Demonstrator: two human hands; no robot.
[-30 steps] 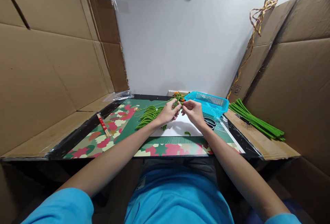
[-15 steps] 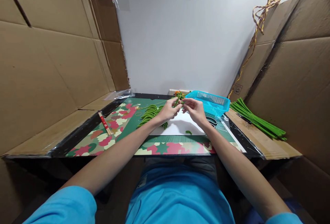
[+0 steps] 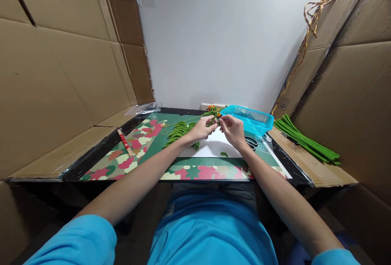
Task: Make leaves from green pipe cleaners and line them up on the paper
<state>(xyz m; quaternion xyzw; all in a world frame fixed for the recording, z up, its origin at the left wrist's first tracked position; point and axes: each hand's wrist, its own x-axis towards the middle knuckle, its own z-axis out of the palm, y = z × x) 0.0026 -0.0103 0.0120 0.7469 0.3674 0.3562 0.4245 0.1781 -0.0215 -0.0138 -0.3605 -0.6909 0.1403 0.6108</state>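
Over a sheet of white paper (image 3: 210,151), my left hand (image 3: 200,130) is closed around a green pipe cleaner (image 3: 213,119) that sticks up between thumb and fingers. My right hand (image 3: 234,130) pinches close beside it, with thumb and fingertips together at the green work; the exact bit between them is too small to make out. Left of the paper, curved green pipe-cleaner pieces (image 3: 176,133) lie in rows, partly hidden by my left hand. One short bent green piece (image 3: 224,154) rests on the paper below my hands. Scissors (image 3: 251,142) lie just right of my right wrist.
A blue plastic basket (image 3: 263,128) stands at the back right, beside orange-and-green pipe-cleaner work (image 3: 211,108). Long green pipe cleaners (image 3: 308,141) and a dark pen (image 3: 290,139) lie on cardboard at right. Paper-sleeved chopsticks (image 3: 124,142) lie at left. Cardboard walls (image 3: 61,82) flank the table.
My right hand has shifted slightly, its fingertips now pinched more tightly beside the left hand. The left hand keeps its hold on the pipe cleaner. The whole view has tilted a little.
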